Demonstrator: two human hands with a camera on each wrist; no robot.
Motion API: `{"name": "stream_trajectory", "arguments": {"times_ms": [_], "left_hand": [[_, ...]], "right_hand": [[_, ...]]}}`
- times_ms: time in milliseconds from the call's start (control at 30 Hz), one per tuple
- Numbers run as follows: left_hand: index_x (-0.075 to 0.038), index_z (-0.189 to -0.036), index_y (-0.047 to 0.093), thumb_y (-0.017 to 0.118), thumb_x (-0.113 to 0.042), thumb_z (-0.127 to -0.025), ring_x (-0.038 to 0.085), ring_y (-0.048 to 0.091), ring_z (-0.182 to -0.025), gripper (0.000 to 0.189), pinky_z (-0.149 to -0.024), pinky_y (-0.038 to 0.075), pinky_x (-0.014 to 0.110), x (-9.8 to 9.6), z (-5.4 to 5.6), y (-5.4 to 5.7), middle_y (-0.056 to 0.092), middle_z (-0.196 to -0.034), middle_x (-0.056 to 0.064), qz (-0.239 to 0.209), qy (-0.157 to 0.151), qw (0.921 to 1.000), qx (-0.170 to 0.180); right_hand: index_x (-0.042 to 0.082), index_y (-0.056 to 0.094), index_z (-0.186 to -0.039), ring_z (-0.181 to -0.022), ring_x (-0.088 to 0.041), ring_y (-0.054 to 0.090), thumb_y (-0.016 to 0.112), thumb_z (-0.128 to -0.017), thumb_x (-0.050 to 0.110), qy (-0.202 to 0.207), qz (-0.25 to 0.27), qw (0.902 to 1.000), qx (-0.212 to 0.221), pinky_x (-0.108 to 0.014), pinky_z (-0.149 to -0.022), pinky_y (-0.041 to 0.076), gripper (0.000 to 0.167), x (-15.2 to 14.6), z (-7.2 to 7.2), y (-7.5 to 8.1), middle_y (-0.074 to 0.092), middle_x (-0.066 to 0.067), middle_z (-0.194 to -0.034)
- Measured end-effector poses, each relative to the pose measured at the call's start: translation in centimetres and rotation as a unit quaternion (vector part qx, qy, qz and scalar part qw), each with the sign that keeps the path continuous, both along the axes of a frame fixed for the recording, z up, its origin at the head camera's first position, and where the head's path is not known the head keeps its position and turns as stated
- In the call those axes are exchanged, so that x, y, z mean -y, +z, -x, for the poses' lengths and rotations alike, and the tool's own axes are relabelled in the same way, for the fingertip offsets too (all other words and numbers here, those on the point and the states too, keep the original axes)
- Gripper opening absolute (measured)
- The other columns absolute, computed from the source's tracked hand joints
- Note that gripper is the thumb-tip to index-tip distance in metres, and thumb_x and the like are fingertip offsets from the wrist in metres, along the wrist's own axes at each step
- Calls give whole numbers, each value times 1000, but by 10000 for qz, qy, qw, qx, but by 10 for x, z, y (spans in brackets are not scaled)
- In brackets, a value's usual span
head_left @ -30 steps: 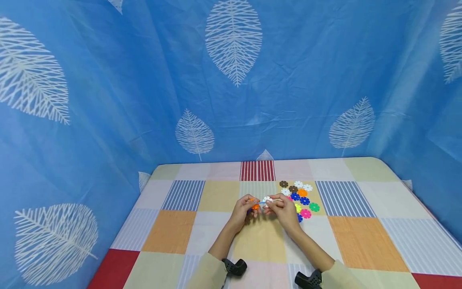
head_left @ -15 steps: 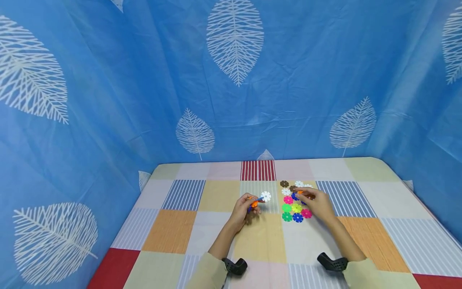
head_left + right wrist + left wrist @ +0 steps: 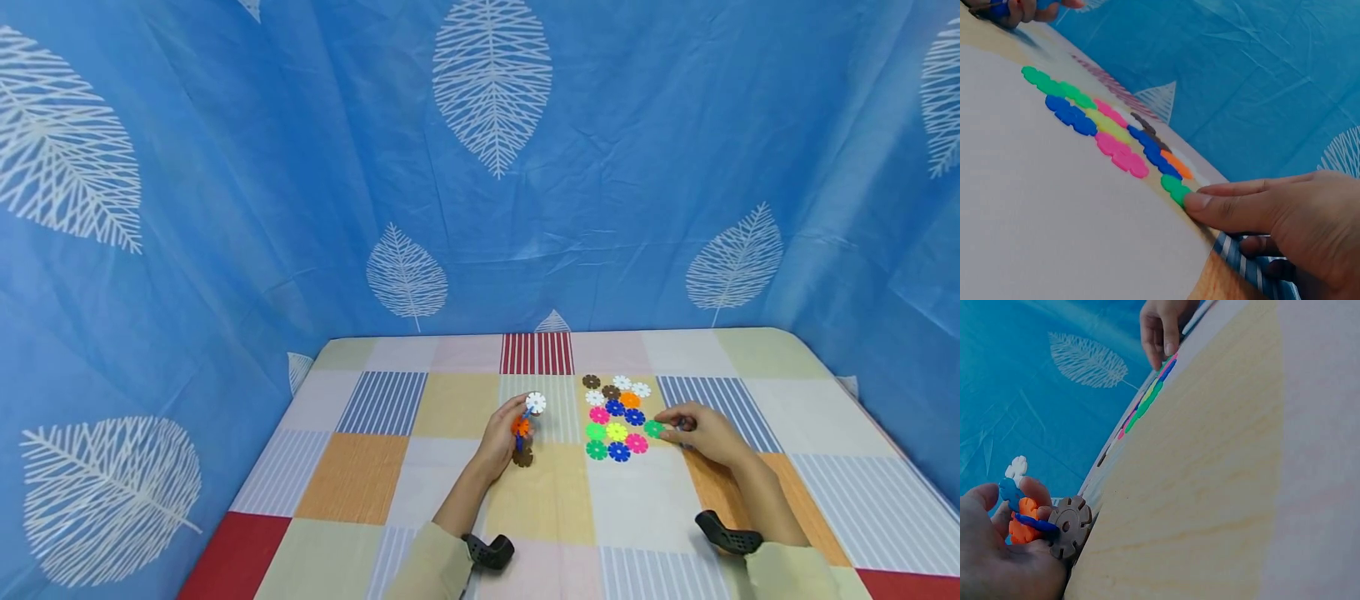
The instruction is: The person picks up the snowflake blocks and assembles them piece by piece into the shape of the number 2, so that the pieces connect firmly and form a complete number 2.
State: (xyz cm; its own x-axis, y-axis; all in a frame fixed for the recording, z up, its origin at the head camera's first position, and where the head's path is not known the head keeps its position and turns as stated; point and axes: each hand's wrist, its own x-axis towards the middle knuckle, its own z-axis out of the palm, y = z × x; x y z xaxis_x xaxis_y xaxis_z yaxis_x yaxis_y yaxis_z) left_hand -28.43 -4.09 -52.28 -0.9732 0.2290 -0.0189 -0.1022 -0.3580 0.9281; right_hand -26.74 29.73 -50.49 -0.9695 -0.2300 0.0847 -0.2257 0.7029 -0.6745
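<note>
My left hand (image 3: 497, 440) grips a joined chain of notched flower-shaped discs above the table. In the left wrist view its pieces are a white disc (image 3: 1017, 467), a light blue disc (image 3: 1010, 492), an orange disc (image 3: 1024, 520), a dark blue disc (image 3: 1036, 522) seen edge-on, and a brown disc (image 3: 1072, 528). Over at the right edge of the loose discs, my right hand (image 3: 705, 435) pinches a green disc (image 3: 653, 429) between thumb and forefinger. That green disc (image 3: 1174, 189) appears low, at table level, in the right wrist view, partly covered by the thumb.
Several loose discs lie flat between the hands, among them a yellow disc (image 3: 617, 432), a pink disc (image 3: 636, 443), a dark blue disc (image 3: 618, 452) and an orange disc (image 3: 629, 400). A patchwork cloth (image 3: 540, 500) covers the table. Blue leaf-print curtains (image 3: 615, 167) enclose it.
My right hand left the white disc on the chain, passed over the loose discs and came right to the green one. My left hand turned the chain more upright, white end up.
</note>
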Motion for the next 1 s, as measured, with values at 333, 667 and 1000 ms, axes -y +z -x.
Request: {"name": "stream_trajectory", "arguments": {"times_ms": [333, 667, 1000], "left_hand": [[9, -121, 48, 48, -9, -96, 8, 48, -50, 31, -46, 41, 18, 1, -2, -1, 53, -80, 4, -10, -105, 9998, -176], [9, -112, 55, 49, -5, -94, 9, 56, -48, 23, -48, 48, 19, 4, -16, 20, 60, -67, 6, 360, -374, 9969, -585], [11, -122, 52, 45, -4, -96, 9, 57, -49, 31, -50, 52, 24, 4, -12, 15, 59, -67, 6, 446, -772, 9927, -814]], "right_hand": [[0, 58, -99, -73, -17, 52, 70, -82, 16, -194, 902, 9957, -9, -23, -59, 46, 26, 10, 1, 0, 58, -7, -82], [-5, 65, -96, -73, -21, 67, 68, -82, 3, 194, 2478, 9622, -1117, -25, -63, 54, 16, 108, 1, -4, 67, -18, -85], [-1, 65, -91, -74, -16, 68, 66, -83, 3, 347, 3019, 9451, -1207, -23, -67, 54, 9, 146, -7, -11, 69, -15, -84]]}}
